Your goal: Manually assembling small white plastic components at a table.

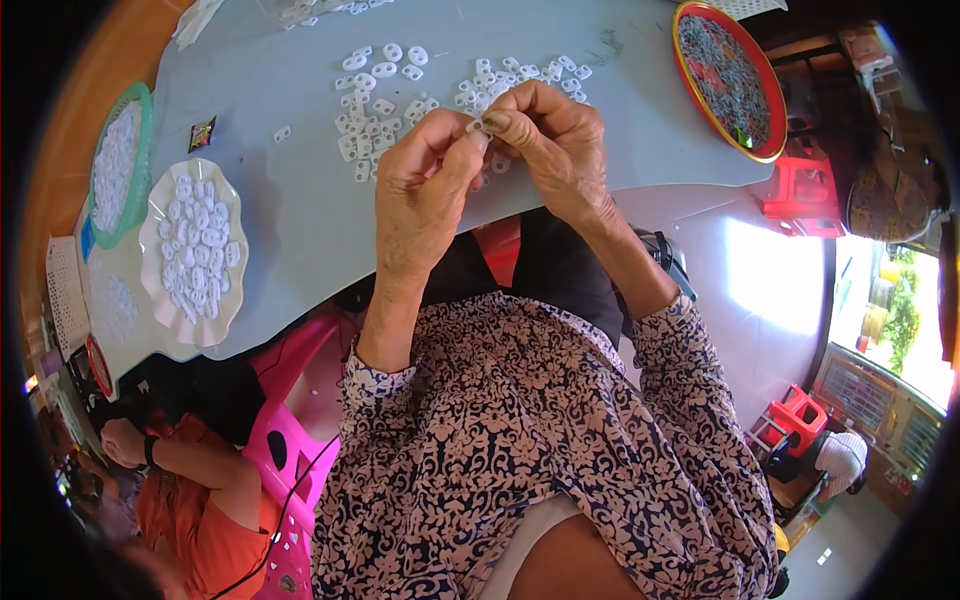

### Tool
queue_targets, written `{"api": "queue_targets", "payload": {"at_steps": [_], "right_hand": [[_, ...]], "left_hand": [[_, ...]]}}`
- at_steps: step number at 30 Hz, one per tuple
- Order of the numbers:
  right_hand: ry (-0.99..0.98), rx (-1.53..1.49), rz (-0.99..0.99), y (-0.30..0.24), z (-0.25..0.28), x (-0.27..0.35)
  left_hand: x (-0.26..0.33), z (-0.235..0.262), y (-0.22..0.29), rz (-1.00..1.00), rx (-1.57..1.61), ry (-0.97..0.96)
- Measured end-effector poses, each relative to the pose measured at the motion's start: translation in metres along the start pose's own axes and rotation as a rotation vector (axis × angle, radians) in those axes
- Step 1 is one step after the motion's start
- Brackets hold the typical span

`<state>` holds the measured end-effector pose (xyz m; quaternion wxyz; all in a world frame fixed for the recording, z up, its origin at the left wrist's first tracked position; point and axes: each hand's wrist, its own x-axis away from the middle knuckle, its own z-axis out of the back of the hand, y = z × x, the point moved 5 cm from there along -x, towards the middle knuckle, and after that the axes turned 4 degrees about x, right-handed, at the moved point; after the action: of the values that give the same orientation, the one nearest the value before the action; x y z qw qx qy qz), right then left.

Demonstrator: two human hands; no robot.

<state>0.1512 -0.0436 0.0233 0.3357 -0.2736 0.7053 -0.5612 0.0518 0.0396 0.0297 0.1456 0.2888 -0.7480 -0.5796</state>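
My left hand (425, 180) and my right hand (555, 145) meet above the near edge of a pale blue table (300, 210). Their fingertips pinch one small white plastic piece (474, 127) between them. Just behind the hands, several more small white ring-shaped pieces (385, 105) lie scattered on the table. Both forearms come up from my patterned blouse at the bottom of the view.
A white scalloped dish (158, 262) full of white pieces sits at the left, a green basket (143, 110) of more beside it. A red-rimmed round tray (760, 85) of dark parts stands far right. Another person in orange (195, 510) sits lower left by a pink chair (290, 440).
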Motion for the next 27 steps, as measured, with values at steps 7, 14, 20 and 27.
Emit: {"api": "queue_targets", "payload": {"at_steps": [7,14,20,27], "right_hand": [[-0.007,0.224,-0.022,-0.001,0.006,0.003],[-0.088,0.093,-0.057,-0.012,0.003,0.006],[-0.091,0.155,-0.050,-0.003,0.006,0.006],[-0.054,0.298,0.031,-0.009,0.004,0.008]], "left_hand": [[0.005,0.000,0.003,-0.108,-0.244,-0.053],[0.009,-0.001,-0.004,0.028,-0.006,-0.040],[0.006,0.001,-0.011,0.016,-0.005,-0.069],[0.009,0.001,-0.009,-0.030,-0.084,-0.060]]}}
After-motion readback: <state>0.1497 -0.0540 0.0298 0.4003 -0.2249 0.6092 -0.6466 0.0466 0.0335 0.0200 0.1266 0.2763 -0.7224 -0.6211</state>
